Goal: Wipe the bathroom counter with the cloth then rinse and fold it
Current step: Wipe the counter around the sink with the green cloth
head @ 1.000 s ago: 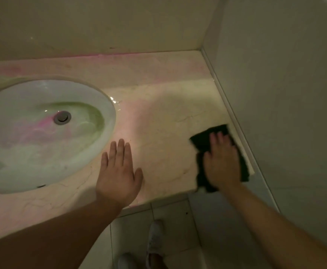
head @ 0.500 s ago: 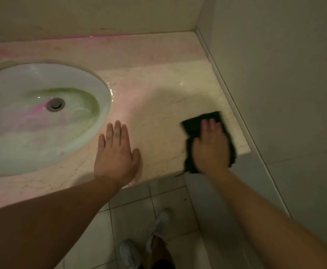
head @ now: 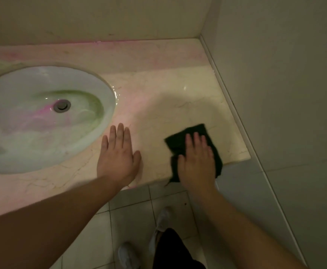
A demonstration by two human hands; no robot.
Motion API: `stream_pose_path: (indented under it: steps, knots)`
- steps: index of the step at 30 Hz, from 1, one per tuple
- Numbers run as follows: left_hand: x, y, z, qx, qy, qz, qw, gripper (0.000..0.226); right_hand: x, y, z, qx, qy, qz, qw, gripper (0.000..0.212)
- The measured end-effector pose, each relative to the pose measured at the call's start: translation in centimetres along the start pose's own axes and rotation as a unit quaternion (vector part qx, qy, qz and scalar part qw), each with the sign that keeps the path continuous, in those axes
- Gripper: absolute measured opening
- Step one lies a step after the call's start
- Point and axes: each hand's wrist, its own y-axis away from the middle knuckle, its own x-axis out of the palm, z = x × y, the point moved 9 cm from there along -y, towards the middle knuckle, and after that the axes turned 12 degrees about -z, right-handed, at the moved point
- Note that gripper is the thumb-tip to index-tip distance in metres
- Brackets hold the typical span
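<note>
A dark cloth [head: 180,139] lies on the pale marble counter [head: 178,98] near its front right edge. My right hand [head: 196,162] presses flat on top of the cloth and covers most of it; one corner hangs slightly over the front edge. To its left, my left hand [head: 118,158] rests flat on the counter, fingers together and nothing under it, just right of the white oval sink [head: 7,144]. The sink's metal drain [head: 62,105] shows in the basin.
A wall [head: 285,94] borders the counter on the right and another runs along the back. Below the counter's front edge lies a tiled floor [head: 135,214] with my white shoes [head: 127,255]. Water drops glint at the sink's right rim.
My right hand has slid the cloth leftward along the front of the counter, away from the right wall. My left hand has stayed planted beside the sink.
</note>
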Motion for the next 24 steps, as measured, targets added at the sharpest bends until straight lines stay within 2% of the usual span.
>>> stream_pose_path:
  steps: [4,7,10,14,24]
  knots:
    - [-0.2,-2.0,-0.3,-0.019,0.027,0.012,0.999,0.078,0.3,-6.1,-5.3,0.067,0.027,0.004,0.997,0.067]
    - [-1.0,-7.8,-0.6,-0.054,0.057,-0.019,0.997,0.075,0.7,-11.9,-6.3,0.084,0.019,-0.008,0.996,0.068]
    - [-1.7,-15.5,-0.3,-0.072,0.042,-0.048,0.995,0.075,1.3,-17.4,-6.3,0.071,0.01,-0.003,0.997,0.067]
    - [-0.2,-22.4,0.8,-0.104,0.025,-0.025,0.994,0.075,2.5,-23.9,-5.1,0.044,-0.011,0.001,0.999,0.066]
    - [0.4,-23.6,1.2,-0.114,0.012,-0.04,0.993,0.077,5.7,-40.0,0.7,0.074,-0.028,0.01,0.997,0.067]
